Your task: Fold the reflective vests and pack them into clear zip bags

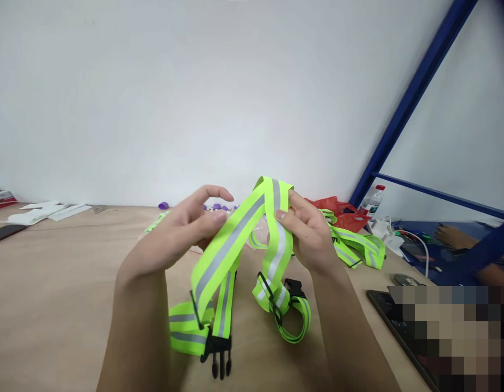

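Note:
A neon yellow-green reflective strap (pixel 231 242) with a grey stripe hangs in front of me, folded over at its top. My right hand (pixel 311 226) pinches it near the fold, thumb in front and fingers behind. My left hand (pixel 195 220) is beside the strap's left length, thumb and forefinger apart, holding nothing that I can see. From the left length hangs a black prong buckle (pixel 219 351), with a black slider (pixel 196 310) above it. Lower right, another black buckle part (pixel 295 288) and a slider (pixel 266 288) sit by a looped end.
More reflective straps (pixel 364 247) lie at right, by a red plastic bag (pixel 344 213) and a bottle (pixel 372 201). A dark flat device (pixel 393 321) is near my right forearm. White papers (pixel 43 212) lie far left. Another person's hand (pixel 454 237) shows beyond the blue frame (pixel 411 100).

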The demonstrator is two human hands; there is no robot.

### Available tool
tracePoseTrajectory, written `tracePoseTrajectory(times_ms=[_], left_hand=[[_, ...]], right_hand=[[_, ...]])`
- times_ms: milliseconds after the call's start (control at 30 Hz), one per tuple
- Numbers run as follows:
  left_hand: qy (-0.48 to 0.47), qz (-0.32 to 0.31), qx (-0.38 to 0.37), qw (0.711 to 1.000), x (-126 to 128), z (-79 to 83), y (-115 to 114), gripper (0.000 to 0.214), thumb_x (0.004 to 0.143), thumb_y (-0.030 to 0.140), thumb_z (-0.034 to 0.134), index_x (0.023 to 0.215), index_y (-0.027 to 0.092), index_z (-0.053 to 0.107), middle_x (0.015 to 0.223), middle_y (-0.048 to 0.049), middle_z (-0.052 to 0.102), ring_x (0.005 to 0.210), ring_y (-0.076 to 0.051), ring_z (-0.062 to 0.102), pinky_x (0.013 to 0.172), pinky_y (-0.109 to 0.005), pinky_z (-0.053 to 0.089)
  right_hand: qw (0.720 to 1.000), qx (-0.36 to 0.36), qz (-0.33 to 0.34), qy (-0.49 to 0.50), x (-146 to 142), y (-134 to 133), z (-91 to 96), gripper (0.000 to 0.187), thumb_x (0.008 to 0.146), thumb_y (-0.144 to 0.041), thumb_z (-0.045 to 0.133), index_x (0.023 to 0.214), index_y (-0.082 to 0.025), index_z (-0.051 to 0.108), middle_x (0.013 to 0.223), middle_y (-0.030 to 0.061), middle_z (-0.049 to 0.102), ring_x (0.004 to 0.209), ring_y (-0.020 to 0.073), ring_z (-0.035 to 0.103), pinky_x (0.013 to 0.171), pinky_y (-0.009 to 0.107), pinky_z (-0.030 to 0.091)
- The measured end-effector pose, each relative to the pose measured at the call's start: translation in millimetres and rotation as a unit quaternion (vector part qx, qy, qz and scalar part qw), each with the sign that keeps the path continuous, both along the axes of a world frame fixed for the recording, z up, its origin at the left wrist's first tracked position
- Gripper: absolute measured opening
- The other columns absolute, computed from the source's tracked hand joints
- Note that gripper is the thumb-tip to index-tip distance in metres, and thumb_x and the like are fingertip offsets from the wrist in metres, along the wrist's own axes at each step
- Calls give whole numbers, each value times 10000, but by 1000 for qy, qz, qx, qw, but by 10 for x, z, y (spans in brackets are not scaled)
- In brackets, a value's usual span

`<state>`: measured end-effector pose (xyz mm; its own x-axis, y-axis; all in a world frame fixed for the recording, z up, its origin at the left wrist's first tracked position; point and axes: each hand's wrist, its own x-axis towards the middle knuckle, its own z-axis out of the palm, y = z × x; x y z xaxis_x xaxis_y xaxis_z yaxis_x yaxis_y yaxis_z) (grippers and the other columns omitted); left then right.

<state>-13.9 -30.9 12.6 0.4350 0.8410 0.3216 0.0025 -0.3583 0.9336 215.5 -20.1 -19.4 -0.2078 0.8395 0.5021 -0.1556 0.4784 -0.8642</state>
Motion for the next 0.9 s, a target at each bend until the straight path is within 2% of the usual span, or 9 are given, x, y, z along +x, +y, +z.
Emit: tracePoseTrajectory(times_ms=[100,200,367,500,567,633,700,800,900], left_hand=[[103,20,-2,994,88,-26,90,307,908,508,612,973,208,599,649,30,507,555,-128,526,482,-211,479],[137,-1,28,990,170,-60,140,343,912,509,600,842,175,641,687,-8,581,580,-138,564,484,-214,479],[60,-33,-5,998,311,-55,98,351,913,488,624,768,168,632,601,-22,654,495,-152,628,431,-212,478],[-6,3,12,1000,395,-29,57,393,897,477,666,672,162,600,526,14,616,373,-113,576,363,-192,434],[-45,25,28,998,408,-32,53,412,907,474,657,647,160,598,512,11,614,349,-105,558,341,-192,422],[-92,56,33,994,405,-43,58,409,909,472,654,647,163,602,498,4,619,337,-114,556,321,-203,428],[-150,102,46,982,392,-50,66,371,900,478,666,700,167,634,535,-10,656,369,-135,594,331,-220,469],[-221,159,87,958,373,-45,76,305,882,479,692,845,177,700,720,-44,746,527,-170,701,427,-242,565],[-263,199,132,935,372,-27,77,298,859,482,718,884,186,735,806,-62,771,648,-208,750,464,-257,603]], right_hand=[[999,-17,33,-8,-31,-37,21,363,888,-430,666,1188,-230,623,681,-15,621,508,136,529,500,276,471],[998,-28,59,-20,-67,-59,33,346,862,-442,702,1104,-202,647,664,-22,625,512,123,560,489,246,473],[994,-39,97,-33,-145,-78,27,289,873,-466,692,958,-219,568,610,-46,607,519,125,602,472,214,461],[993,-33,115,3,-190,-101,31,338,870,-425,707,982,-255,437,685,-47,653,598,135,649,565,242,523],[992,-32,119,0,-200,-113,37,349,864,-405,708,993,-257,420,742,-36,663,626,135,648,578,251,531],[992,-36,117,-40,-204,-120,39,321,856,-380,707,1010,-244,461,804,-20,654,650,135,632,579,258,531],[987,-30,102,-124,-204,-115,34,245,840,-321,711,976,-224,531,832,-14,634,691,137,614,611,266,523],[957,12,62,-283,-192,-67,11,85,842,-216,665,802,-204,591,764,-23,619,719,143,598,665,270,476],[925,54,-2,-377,-148,13,-32,115,864,-167,596,760,-197,636,759,-13,654,733,155,610,689,280,442]])
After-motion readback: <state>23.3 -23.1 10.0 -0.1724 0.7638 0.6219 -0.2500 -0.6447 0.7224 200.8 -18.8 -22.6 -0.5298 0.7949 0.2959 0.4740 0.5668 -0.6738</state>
